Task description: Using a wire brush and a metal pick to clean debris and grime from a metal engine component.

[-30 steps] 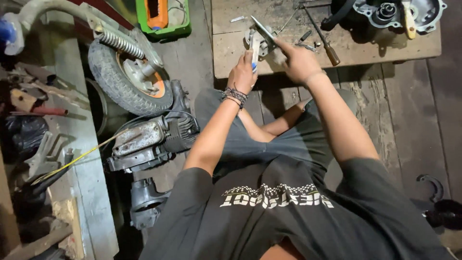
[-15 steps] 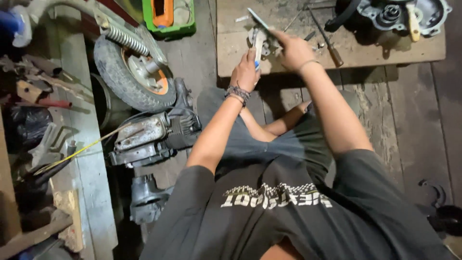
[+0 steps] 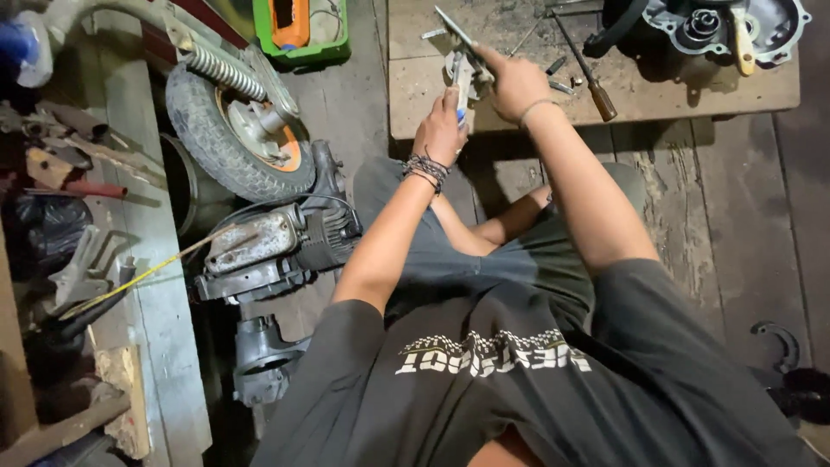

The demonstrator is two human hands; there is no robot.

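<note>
Both hands meet over the near edge of the wooden surface (image 3: 692, 95), where the left hand (image 3: 441, 131) has its fingers wrapped around the lower end of a small grey metal part (image 3: 464, 73), held upright just above the board. The right hand (image 3: 516, 82) is closed on a thin metal tool (image 3: 456, 28). Its long axis slants up and left from that hand, crossing the part's top.
</note>
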